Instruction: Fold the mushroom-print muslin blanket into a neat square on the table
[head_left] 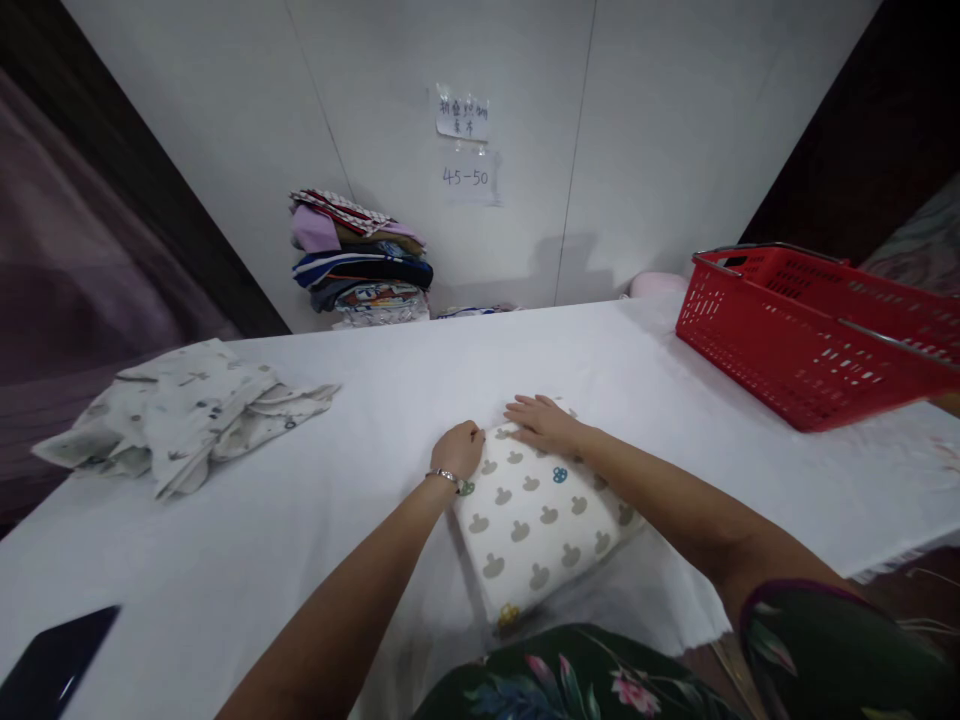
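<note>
A white cloth [525,525] printed with grey mushroom shapes and a few coloured ones lies folded into a thick, roughly square bundle near the front of the table. My left hand [459,450], with a bracelet at the wrist, is closed at the bundle's far left corner, its fingers curled against the edge. Flat across the far edge of the bundle rests my right hand [547,424], fingers stretched out. To the left, a crumpled white printed cloth [202,410] lies loose on the table.
A white cover [390,380] spreads over the table. At the right stands a red plastic basket [780,340] with metal handles. A stack of folded fabrics [364,260] rises at the back by the wall. A dark flat object [56,660] lies at the front left.
</note>
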